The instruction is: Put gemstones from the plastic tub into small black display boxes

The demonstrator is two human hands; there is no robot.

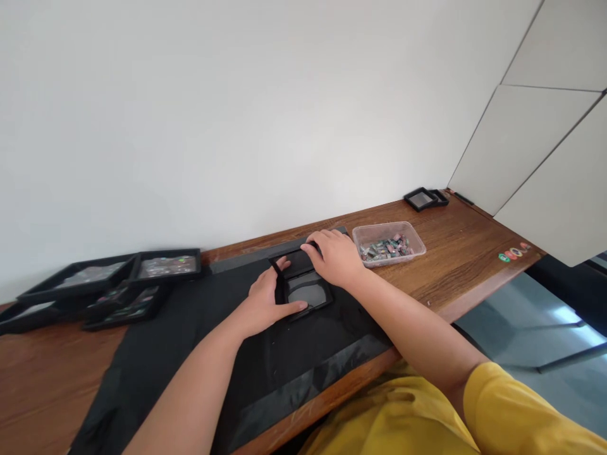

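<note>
A black frame-like case (310, 294) with a clear window lies in front of me on a black mat (303, 347). Its upper part, a dark panel (296, 263), adjoins the windowed half and looks like an opened lid. My left hand (268, 302) holds the left side, thumb on the near edge and fingers at the far left corner. Over the panel's right end curls my right hand (336, 254), its thumb and fingers gripping the far edge; the fingertips are partly hidden.
A clear plastic tub (389, 244) of small colourful pieces stands to the right. Several filled black frames (165, 265) are piled at the left. Two small black frames (422, 199) lie at the far right near white cabinets (545, 139). Round stickers (515, 253) mark the wooden table's right edge.
</note>
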